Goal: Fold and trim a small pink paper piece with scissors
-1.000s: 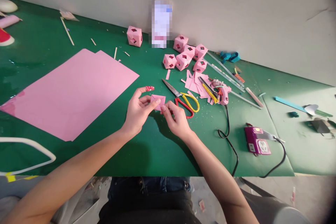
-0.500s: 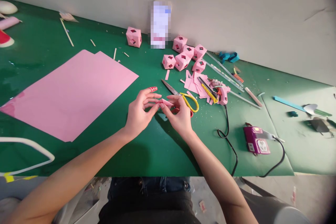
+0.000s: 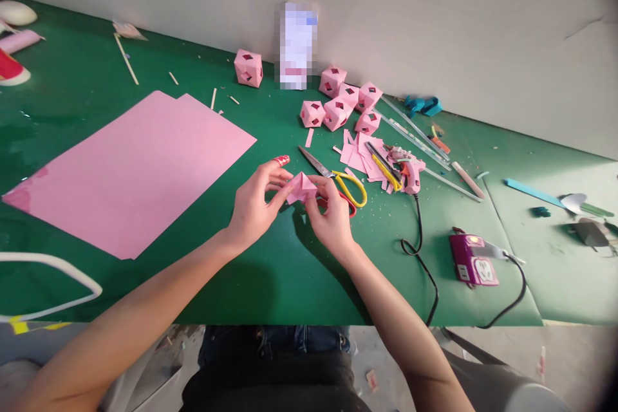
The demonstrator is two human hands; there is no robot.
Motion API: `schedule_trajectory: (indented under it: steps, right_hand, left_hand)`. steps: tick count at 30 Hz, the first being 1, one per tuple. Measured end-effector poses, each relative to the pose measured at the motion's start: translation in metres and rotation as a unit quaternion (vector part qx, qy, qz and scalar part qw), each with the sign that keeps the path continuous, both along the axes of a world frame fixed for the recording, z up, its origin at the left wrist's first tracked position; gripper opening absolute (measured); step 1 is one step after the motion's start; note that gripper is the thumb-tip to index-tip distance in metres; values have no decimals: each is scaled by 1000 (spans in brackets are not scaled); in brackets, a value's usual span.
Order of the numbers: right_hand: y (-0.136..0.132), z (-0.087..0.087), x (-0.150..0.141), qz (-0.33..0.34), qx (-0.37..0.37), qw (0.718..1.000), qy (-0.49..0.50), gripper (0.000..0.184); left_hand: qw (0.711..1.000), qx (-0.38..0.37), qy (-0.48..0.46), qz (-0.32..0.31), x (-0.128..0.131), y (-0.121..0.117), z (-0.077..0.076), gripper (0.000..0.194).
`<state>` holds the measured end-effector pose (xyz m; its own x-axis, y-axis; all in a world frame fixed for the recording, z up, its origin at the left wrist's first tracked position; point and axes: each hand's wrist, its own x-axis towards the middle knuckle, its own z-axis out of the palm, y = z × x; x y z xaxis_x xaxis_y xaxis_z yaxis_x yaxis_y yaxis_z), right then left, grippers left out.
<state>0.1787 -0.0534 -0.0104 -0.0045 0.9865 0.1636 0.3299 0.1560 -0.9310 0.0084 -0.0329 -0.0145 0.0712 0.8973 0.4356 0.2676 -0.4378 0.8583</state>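
Left hand [image 3: 255, 205], right hand [image 3: 331, 217]: grips pinched closed on one creased pink paper [image 3: 302, 185], opened from a sliver into a peak over the smooth green worktop [image 3: 299, 290]. Beyond lay scissors [image 3: 332, 174], then faceted paper shapes [image 3: 336, 114], diamond-holed.

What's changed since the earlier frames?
The pink paper, a flat square at first, is now folded to a peak and slightly further right. The left hand and right hand still hold it; nothing let go. Scissors, glue gun and large sheets stayed put.
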Motion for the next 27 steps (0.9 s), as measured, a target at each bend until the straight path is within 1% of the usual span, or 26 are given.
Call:
schedule_trajectory:
  steps: [3,7,9,12,14,16,18,20,23,25,27]
  right_hand:
    - [1,0,1,-9,-4,1000,18,22]
    - [3,4,3,-35,-13,998,54,33]
    - [4,5,5,-38,-17,998,56,38]
    - [7,6,9,7,-33,998,49,35]
    - [7,5,10,23,-43,998,46,31]
    - [8,3,11,8,-40,998,48,29]
    - [8,2,10,-21,-21,998,51,28]
    - [8,0,9,-47,11,998,50,23]
    - [9,-2,9,-51,80,995,21,14]
    - [10,-3,11,-30,124,992,-17,11]
    - [11,-2,13,-12,160,985,-60,10]
  left_hand:
    - [997,-42,-57,2,1,-2,5,37]
    - [982,-133,-131,-6,2,-2,10,44]
    - [976,-164,-143,-25,2,-2,12,47]
    - [970,-190,-139,-59,2,-3,16,53]
    - [967,-206,-138,-65,3,-4,18,54]
    - [962,-225,-144,-55,3,-4,20,54]
    - [952,-255,-164,-46,4,-3,21,57]
    - [934,-298,-192,-51,4,-2,22,60]
    - [906,-362,-203,-86,0,1,23,59]
    - [901,-380,-176,-116,-3,3,22,57]
    - [910,-368,-145,-123,-5,3,22,57]
